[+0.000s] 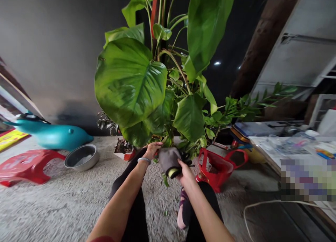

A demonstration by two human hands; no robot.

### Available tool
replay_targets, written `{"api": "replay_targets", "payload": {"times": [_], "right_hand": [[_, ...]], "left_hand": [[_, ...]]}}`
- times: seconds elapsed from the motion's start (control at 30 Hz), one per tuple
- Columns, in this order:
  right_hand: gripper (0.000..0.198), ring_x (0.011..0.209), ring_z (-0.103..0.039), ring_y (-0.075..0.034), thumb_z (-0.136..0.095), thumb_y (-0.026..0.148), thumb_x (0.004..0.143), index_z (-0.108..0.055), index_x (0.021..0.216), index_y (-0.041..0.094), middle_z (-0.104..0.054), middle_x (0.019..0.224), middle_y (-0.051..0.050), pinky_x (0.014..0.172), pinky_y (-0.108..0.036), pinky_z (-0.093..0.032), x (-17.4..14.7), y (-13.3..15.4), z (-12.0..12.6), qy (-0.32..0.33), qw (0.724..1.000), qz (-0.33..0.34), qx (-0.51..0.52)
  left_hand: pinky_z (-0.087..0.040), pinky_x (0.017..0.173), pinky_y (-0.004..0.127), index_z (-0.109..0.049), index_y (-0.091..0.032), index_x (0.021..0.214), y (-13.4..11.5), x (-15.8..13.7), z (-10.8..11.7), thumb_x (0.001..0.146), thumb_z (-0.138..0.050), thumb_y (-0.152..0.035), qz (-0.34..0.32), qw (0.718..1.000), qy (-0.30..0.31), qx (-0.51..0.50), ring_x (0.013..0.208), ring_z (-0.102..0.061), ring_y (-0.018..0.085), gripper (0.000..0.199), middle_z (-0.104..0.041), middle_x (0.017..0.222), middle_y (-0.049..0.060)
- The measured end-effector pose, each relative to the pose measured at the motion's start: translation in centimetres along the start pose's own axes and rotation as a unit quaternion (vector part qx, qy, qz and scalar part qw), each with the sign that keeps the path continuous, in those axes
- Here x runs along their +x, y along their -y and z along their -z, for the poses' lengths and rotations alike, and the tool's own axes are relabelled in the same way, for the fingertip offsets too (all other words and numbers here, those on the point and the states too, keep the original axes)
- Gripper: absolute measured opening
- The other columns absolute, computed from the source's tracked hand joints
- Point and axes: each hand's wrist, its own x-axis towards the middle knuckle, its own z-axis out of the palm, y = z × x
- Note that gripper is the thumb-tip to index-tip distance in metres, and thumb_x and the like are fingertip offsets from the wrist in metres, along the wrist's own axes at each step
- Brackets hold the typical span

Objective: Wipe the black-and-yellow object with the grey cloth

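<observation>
Your right grip (186, 175) is closed around the cuff end of a grey glove-like item (169, 158), thumb on top, other fingers mostly hidden beneath. Item sits between your two hands, over the floor (154, 203), just before the base of the tall leafy plant (131, 84); black trim and a yellow-green patch show at its near end, dark parts at its far right side. Your left grip (153, 150), a pale bangle (144, 160) at the wrist, has its fingers stretched toward the right beside the item and low leaves; whether it pinches anything, you cannot tell from here. Green scraps (165, 179) lie on the rough grey ground between your dark-trousered legs. Near your right knee: a red bag (216, 168), its handle loop leaning right. Beyond it, a cluttered counter (259, 144), partly pixelated, with a pale cable (246, 217) curving below. Left of the plant, a small white-and-red planter (122, 152). Farther left, a metal basin (82, 158) just beside a red stool (23, 165), and a teal animal-shaped toy (60, 135) behind them along the dark wall (52, 42).
</observation>
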Motion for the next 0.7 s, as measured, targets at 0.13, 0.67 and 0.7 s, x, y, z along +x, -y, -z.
{"api": "replay_targets", "payload": {"times": [0.13,0.67,0.7], "right_hand": [[0.018,0.089,-0.084,-0.028,-0.090,0.017,0.070,-0.078,0.083,0.018,-0.082,0.073,-0.005,0.086,-0.041,-0.069,-1.2,-1.4,3.8,-0.008,1.000,-0.004,-0.019],[0.019,0.086,-0.083,-0.028,-0.090,0.016,0.065,-0.080,0.082,0.015,-0.084,0.078,-0.007,0.085,-0.039,-0.069,-2.0,-3.3,6.2,-0.025,0.998,-0.006,-0.059],[0.024,0.088,-0.084,-0.028,-0.091,0.017,0.064,-0.081,0.085,0.014,-0.085,0.082,-0.008,0.087,-0.038,-0.069,-2.5,-3.1,7.0,-0.024,0.998,-0.001,-0.060]], "left_hand": [[-0.056,0.078,0.032,-0.080,-0.018,0.077,-0.2,-0.4,0.3,0.059,-0.069,-0.007,-0.017,0.999,-0.004,0.039,0.078,-0.069,0.024,0.024,-0.071,0.067,0.005],[-0.059,0.086,0.034,-0.077,-0.014,0.099,-1.7,-1.9,-1.5,0.082,-0.080,-0.037,0.083,0.994,0.019,-0.067,0.095,-0.078,0.028,0.028,-0.080,0.088,0.010],[-0.059,0.087,0.034,-0.077,-0.014,0.100,-1.7,-1.8,-1.5,0.083,-0.080,-0.039,0.088,0.994,0.019,-0.068,0.096,-0.078,0.028,0.030,-0.080,0.089,0.010]]}}
